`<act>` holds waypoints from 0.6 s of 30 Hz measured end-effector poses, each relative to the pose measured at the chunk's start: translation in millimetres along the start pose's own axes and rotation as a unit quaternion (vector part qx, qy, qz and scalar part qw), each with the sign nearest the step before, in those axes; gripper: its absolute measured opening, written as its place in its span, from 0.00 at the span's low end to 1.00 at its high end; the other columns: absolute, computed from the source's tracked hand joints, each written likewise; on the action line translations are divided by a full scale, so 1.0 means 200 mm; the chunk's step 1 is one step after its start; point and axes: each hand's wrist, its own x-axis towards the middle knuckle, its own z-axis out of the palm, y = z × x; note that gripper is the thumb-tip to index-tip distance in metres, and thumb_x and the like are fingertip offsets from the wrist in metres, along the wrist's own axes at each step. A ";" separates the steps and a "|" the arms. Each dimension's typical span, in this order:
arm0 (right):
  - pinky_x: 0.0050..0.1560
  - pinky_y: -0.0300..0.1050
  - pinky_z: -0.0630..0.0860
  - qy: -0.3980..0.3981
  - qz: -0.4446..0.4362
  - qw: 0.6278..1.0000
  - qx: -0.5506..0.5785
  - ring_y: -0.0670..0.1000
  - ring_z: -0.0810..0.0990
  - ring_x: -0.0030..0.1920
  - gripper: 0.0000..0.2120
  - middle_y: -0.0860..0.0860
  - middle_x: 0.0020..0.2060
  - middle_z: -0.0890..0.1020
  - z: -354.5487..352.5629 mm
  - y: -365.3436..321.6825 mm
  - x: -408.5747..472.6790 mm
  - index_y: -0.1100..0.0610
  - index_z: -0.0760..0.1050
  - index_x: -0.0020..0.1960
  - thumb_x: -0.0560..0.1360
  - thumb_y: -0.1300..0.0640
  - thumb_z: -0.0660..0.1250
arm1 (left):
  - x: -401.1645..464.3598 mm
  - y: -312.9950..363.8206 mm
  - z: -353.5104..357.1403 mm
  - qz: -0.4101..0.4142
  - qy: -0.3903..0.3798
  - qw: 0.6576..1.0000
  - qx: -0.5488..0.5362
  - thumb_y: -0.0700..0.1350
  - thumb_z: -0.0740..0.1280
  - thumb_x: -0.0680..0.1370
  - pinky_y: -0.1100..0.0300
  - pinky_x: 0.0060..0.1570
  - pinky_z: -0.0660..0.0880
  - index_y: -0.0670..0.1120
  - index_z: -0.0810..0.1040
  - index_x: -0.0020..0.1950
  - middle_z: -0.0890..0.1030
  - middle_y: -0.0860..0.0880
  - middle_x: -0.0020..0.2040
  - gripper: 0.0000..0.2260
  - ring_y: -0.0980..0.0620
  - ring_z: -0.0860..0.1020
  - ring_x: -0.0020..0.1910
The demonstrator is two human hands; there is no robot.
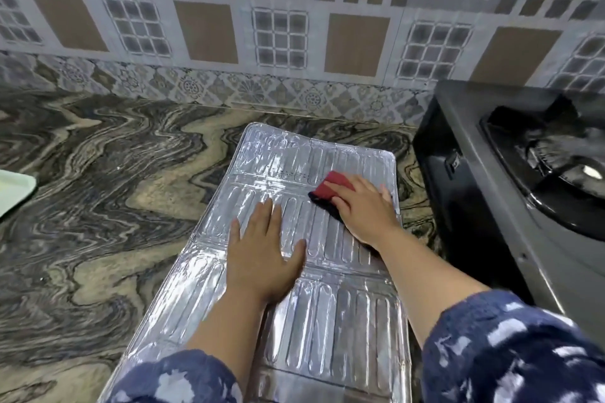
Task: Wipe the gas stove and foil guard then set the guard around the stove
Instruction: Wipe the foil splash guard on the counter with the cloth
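Foil guard flat under both hands

Foil guard [330, 314], silvery with ribbed panels and fold creases, is lying flat on the marbled counter [98, 206]. Its near end is being covered by patterned sleeves [510, 350]. The red cloth [332, 185] is mostly hiding beneath the right hand [363, 209], whose fingers are pressing it onto the guard. The left hand [262, 258] is lying spread on the foil beside it. Right of that grip, the gas stove [523, 180] is standing, cut off by the frame.

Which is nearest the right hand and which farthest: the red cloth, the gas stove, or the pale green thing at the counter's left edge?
1. Red cloth: under the right hand, on the foil guard.
2. Gas stove: to its right on the counter.
3. Pale green thing: far left edge of view.
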 end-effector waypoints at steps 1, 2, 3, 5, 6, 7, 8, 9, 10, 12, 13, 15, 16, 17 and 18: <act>0.75 0.59 0.44 0.000 0.007 1.000 -0.002 0.50 0.53 0.77 0.19 0.43 0.75 0.59 -0.01 0.03 0.08 0.37 0.63 0.71 0.81 0.45 0.51 | 0.00 0.00 0.00 0.001 0.006 1.000 -0.001 0.67 0.40 0.73 0.46 0.75 0.39 0.49 0.44 0.79 0.42 0.52 0.79 0.38 0.56 0.41 0.77; 0.75 0.60 0.44 -0.002 0.015 1.000 -0.006 0.51 0.53 0.77 0.19 0.43 0.76 0.59 -0.01 0.06 0.15 0.37 0.62 0.71 0.81 0.45 0.50 | 0.01 0.00 0.00 0.002 0.011 1.000 0.000 0.67 0.41 0.73 0.46 0.75 0.39 0.49 0.44 0.79 0.42 0.53 0.79 0.38 0.57 0.41 0.77; 0.75 0.60 0.44 -0.005 0.028 1.000 -0.011 0.51 0.52 0.77 0.19 0.44 0.76 0.59 -0.02 0.09 0.22 0.37 0.62 0.71 0.81 0.45 0.50 | 0.01 0.00 0.00 0.002 0.015 1.000 -0.002 0.67 0.42 0.74 0.46 0.75 0.39 0.49 0.43 0.79 0.42 0.53 0.79 0.37 0.57 0.40 0.77; 0.75 0.60 0.43 -0.005 0.067 0.998 -0.017 0.51 0.51 0.77 0.19 0.46 0.76 0.57 -0.03 0.13 0.33 0.38 0.62 0.71 0.81 0.45 0.49 | 0.01 0.00 0.00 0.001 0.016 1.000 -0.004 0.67 0.43 0.74 0.47 0.75 0.38 0.50 0.42 0.79 0.41 0.53 0.79 0.37 0.57 0.39 0.77; 0.74 0.60 0.44 -0.005 0.088 0.996 -0.018 0.52 0.50 0.77 0.19 0.46 0.77 0.56 -0.03 0.14 0.37 0.38 0.62 0.72 0.81 0.46 0.49 | 0.01 0.00 0.00 0.000 0.014 1.000 -0.004 0.67 0.43 0.74 0.47 0.75 0.38 0.50 0.41 0.78 0.40 0.53 0.79 0.37 0.57 0.38 0.77; 0.74 0.60 0.44 -0.005 0.104 0.994 -0.016 0.52 0.49 0.77 0.19 0.46 0.77 0.56 -0.03 0.13 0.40 0.39 0.61 0.72 0.81 0.46 0.49 | 0.01 0.01 -0.01 -0.001 0.013 1.000 -0.002 0.67 0.43 0.74 0.47 0.75 0.38 0.50 0.41 0.78 0.39 0.53 0.79 0.37 0.57 0.37 0.77; 0.74 0.60 0.44 -0.008 0.110 0.994 -0.009 0.52 0.48 0.77 0.19 0.46 0.77 0.55 -0.02 0.10 0.42 0.39 0.61 0.72 0.81 0.47 0.49 | 0.01 0.01 -0.01 0.000 0.012 1.000 -0.001 0.67 0.43 0.74 0.47 0.75 0.37 0.50 0.41 0.78 0.39 0.53 0.79 0.37 0.57 0.37 0.77; 0.74 0.60 0.44 -0.013 0.099 0.995 0.000 0.52 0.47 0.77 0.19 0.46 0.77 0.54 -0.02 0.05 0.42 0.39 0.60 0.72 0.82 0.47 0.49 | 0.01 0.01 -0.01 0.000 0.010 1.000 0.000 0.67 0.44 0.75 0.47 0.75 0.37 0.50 0.41 0.78 0.39 0.53 0.79 0.37 0.57 0.38 0.77; 0.74 0.60 0.45 -0.018 0.074 0.997 0.006 0.52 0.47 0.77 0.19 0.46 0.77 0.55 -0.02 0.00 0.41 0.39 0.60 0.73 0.82 0.47 0.49 | 0.01 0.01 -0.01 -0.002 0.008 1.000 -0.001 0.67 0.44 0.75 0.47 0.75 0.37 0.50 0.41 0.78 0.40 0.53 0.79 0.37 0.57 0.38 0.77; 0.74 0.58 0.46 -0.024 -0.004 1.000 0.008 0.51 0.48 0.77 0.19 0.45 0.77 0.55 0.00 -0.12 0.38 0.40 0.61 0.73 0.82 0.48 0.49 | 0.00 0.02 -0.02 -0.006 0.006 1.000 -0.006 0.66 0.45 0.75 0.47 0.75 0.37 0.50 0.42 0.79 0.40 0.52 0.79 0.37 0.57 0.38 0.77; 0.73 0.57 0.47 -0.025 -0.045 0.999 0.010 0.50 0.49 0.77 0.19 0.44 0.77 0.55 0.01 -0.18 0.35 0.41 0.62 0.72 0.82 0.48 0.49 | 0.00 0.02 -0.02 -0.007 0.006 1.000 -0.008 0.66 0.45 0.75 0.47 0.75 0.36 0.49 0.43 0.79 0.41 0.52 0.79 0.37 0.57 0.39 0.77; 0.74 0.57 0.46 -0.029 -0.120 0.992 0.012 0.49 0.50 0.77 0.19 0.44 0.77 0.56 0.04 -0.28 0.32 0.41 0.62 0.72 0.82 0.48 0.50 | 0.00 0.03 -0.02 -0.010 0.006 1.000 -0.010 0.66 0.44 0.74 0.47 0.75 0.36 0.49 0.45 0.79 0.42 0.52 0.79 0.38 0.56 0.40 0.77; 0.74 0.57 0.46 -0.037 -0.151 0.988 0.010 0.48 0.50 0.77 0.19 0.43 0.77 0.56 0.06 -0.31 0.33 0.40 0.62 0.72 0.82 0.47 0.50 | 0.00 0.03 -0.02 -0.010 0.005 1.000 -0.008 0.67 0.43 0.73 0.47 0.75 0.36 0.49 0.45 0.79 0.43 0.51 0.79 0.38 0.56 0.40 0.77; 0.74 0.57 0.45 -0.046 -0.172 0.984 0.008 0.48 0.50 0.77 0.19 0.43 0.77 0.56 0.07 -0.34 0.35 0.39 0.62 0.72 0.81 0.46 0.51 | 0.00 0.03 -0.02 -0.010 0.004 1.000 -0.005 0.67 0.42 0.73 0.46 0.75 0.36 0.48 0.45 0.79 0.43 0.51 0.79 0.38 0.56 0.40 0.77; 0.74 0.58 0.45 -0.055 -0.183 0.982 0.007 0.48 0.50 0.77 0.19 0.43 0.77 0.57 0.08 -0.36 0.38 0.38 0.62 0.72 0.81 0.46 0.51 | 0.00 0.03 -0.02 -0.010 0.003 1.000 -0.002 0.67 0.41 0.73 0.46 0.75 0.36 0.48 0.45 0.79 0.42 0.51 0.79 0.38 0.56 0.40 0.77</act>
